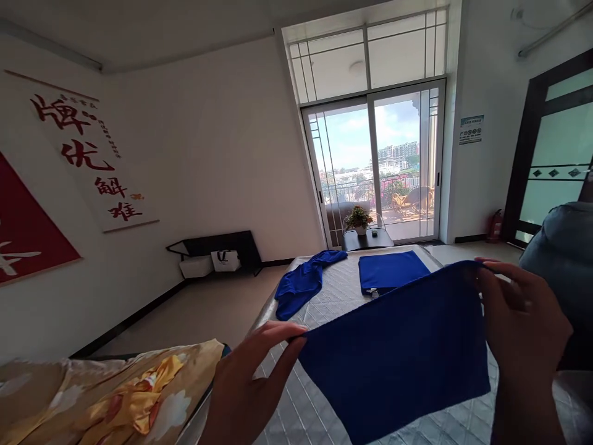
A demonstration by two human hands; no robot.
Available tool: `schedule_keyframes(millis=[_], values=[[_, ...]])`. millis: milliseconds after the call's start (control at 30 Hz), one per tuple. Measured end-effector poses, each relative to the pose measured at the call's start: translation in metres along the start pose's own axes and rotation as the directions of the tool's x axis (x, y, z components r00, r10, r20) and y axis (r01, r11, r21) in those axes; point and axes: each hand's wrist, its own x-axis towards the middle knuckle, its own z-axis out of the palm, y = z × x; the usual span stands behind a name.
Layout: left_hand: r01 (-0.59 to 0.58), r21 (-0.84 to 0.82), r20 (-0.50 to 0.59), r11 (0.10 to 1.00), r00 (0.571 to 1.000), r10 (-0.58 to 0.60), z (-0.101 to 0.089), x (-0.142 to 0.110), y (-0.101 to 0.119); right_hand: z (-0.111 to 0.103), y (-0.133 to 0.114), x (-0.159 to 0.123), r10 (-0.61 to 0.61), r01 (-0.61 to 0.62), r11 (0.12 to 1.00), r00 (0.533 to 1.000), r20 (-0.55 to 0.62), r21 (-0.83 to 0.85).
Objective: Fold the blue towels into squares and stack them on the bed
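Note:
A blue cloth (403,352) hangs stretched between my two hands, its top edge slanting up toward the right. My left hand (259,364) pinches the upper left corner between thumb and fingers. At the upper right corner, my right hand (521,309) grips the fabric the same way. Behind it, on the quilted silver-grey bed cover (333,303), lies a neatly folded blue cloth (391,271) with a small white tag at its near corner. A crumpled blue cloth (303,278) rests to the left of that one.
Patterned yellow-beige bedding (185,377) with a bunched yellow cloth (143,395) is at lower left. Beyond the bed's far end stands a small dark table (370,240) with a potted plant (359,217), before the sliding glass door (375,167). A dark bulky seat (560,259) is at right.

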Motion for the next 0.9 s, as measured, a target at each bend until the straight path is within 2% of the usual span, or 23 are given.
schedule_keyframes(millis=[100, 167, 233, 300, 367, 433, 467, 500, 567, 600, 667, 700, 800, 900], values=[[0.083, -0.082, 0.107, 0.993, 0.992, -0.074, 0.011, -0.002, -0.002, 0.031, 0.017, 0.017, -0.074, 0.080, 0.996, 0.983, 0.166, -0.029], [0.176, -0.125, 0.190, 0.976, 0.970, -0.151, 0.021, -0.006, -0.012, 0.067, 0.037, 0.023, -0.107, 0.121, 0.992, 0.952, 0.288, -0.031], [0.273, -0.159, 0.263, 0.949, 0.938, -0.225, 0.034, -0.015, -0.028, 0.109, 0.060, 0.018, -0.124, 0.148, 0.989, 0.892, 0.434, -0.023], [0.361, -0.172, 0.313, 0.917, 0.902, -0.296, 0.051, -0.034, -0.051, 0.150, 0.080, -0.002, -0.142, 0.186, 0.982, 0.792, 0.594, -0.013], [0.440, -0.153, 0.341, 0.885, 0.864, -0.371, 0.069, -0.063, -0.079, 0.180, 0.097, -0.033, -0.156, 0.205, 0.979, 0.663, 0.732, 0.023], [0.528, -0.094, 0.379, 0.844, 0.803, -0.460, 0.086, -0.098, -0.108, 0.194, 0.111, -0.069, -0.162, 0.210, 0.976, 0.522, 0.838, 0.058], [0.574, -0.047, 0.399, 0.817, 0.761, -0.511, 0.094, -0.116, -0.122, 0.193, 0.118, -0.086, -0.159, 0.215, 0.974, 0.439, 0.884, 0.069], [0.612, 0.001, 0.414, 0.790, 0.719, -0.558, 0.099, -0.133, -0.135, 0.187, 0.125, -0.101, -0.149, 0.225, 0.972, 0.350, 0.925, 0.071], [0.664, 0.077, 0.434, 0.744, 0.649, -0.624, 0.105, -0.162, -0.153, 0.161, 0.137, -0.122, -0.099, 0.269, 0.962, 0.173, 0.980, 0.050], [0.677, 0.097, 0.439, 0.729, 0.629, -0.642, 0.106, -0.173, -0.159, 0.142, 0.143, -0.129, -0.064, 0.298, 0.954, 0.110, 0.992, 0.028], [0.692, 0.100, 0.439, 0.715, 0.615, -0.656, 0.104, -0.187, -0.166, 0.095, 0.155, -0.137, 0.013, 0.354, 0.935, 0.052, 0.999, -0.030], [0.697, 0.088, 0.435, 0.712, 0.616, -0.657, 0.102, -0.192, -0.167, 0.069, 0.161, -0.139, 0.044, 0.367, 0.928, 0.049, 0.998, -0.059], [0.724, 0.027, 0.417, 0.689, 0.618, -0.666, 0.097, -0.198, -0.167, -0.006, 0.182, -0.146, 0.154, 0.369, 0.911, 0.111, 0.982, -0.185], [0.775, -0.067, 0.393, 0.628, 0.599, -0.698, 0.095, -0.197, -0.167, -0.059, 0.208, -0.157, 0.180, 0.337, 0.913, 0.171, 0.969, -0.229]])
